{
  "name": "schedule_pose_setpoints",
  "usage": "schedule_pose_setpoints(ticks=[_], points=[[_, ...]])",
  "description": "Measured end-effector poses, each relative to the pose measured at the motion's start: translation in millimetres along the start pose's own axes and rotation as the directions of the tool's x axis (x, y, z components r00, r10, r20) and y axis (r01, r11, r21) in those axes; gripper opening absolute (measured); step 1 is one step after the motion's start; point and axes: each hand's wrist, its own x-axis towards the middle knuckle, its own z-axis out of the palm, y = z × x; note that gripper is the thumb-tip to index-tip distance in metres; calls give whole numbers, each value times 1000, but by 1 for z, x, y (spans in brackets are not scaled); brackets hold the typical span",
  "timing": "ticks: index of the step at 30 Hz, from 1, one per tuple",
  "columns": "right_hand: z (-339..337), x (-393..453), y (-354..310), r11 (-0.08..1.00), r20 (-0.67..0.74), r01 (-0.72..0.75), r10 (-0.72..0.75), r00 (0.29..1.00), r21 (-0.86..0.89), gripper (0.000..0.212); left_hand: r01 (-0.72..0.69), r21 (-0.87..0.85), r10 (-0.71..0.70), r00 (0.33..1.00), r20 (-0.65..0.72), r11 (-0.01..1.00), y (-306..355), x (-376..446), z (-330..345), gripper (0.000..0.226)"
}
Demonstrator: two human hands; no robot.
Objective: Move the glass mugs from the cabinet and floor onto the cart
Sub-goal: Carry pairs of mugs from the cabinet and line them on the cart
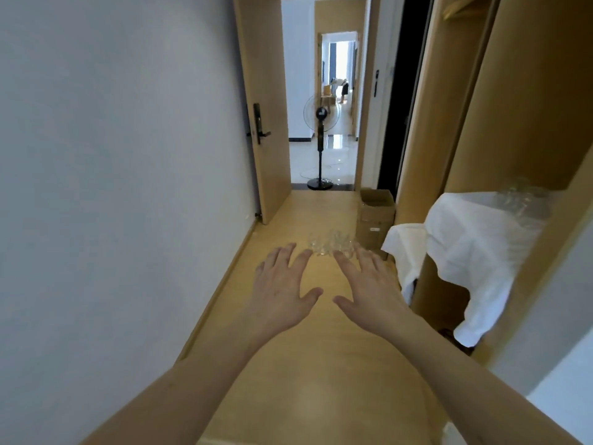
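Note:
A cluster of clear glass mugs (330,242) stands on the wooden floor ahead of me, blurred. My left hand (282,290) and my right hand (369,284) are both stretched out towards it with fingers spread, holding nothing; the right fingertips overlap the near edge of the cluster. More glass mugs (519,200) stand on a white cloth (465,245) draped over a shelf of the open cabinet (526,117) on the right. No cart is in view.
A white wall runs along the left. A cardboard box (375,220) stands on the floor just beyond the mugs, by the cabinet. An open door (266,107) leads out to a standing fan (321,139) in the hallway. A person bends over in a far room.

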Motion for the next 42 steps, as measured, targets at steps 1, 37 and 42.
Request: schedule_pose_setpoints(ticks=[1, 37, 42], points=[[1, 4, 5, 1000, -11, -22, 22, 1000, -11, 84, -29, 6, 29, 1000, 2, 1000, 1, 11, 4, 76], [31, 196, 105, 766, -235, -618, 577, 783, -179, 76, -632, -95, 635, 773, -9, 769, -6, 346, 111, 74], [30, 233, 162, 746, -233, -653, 617, 751, -131, 76, -694, 8, 694, 720, -22, 720, 24, 401, 127, 71]])
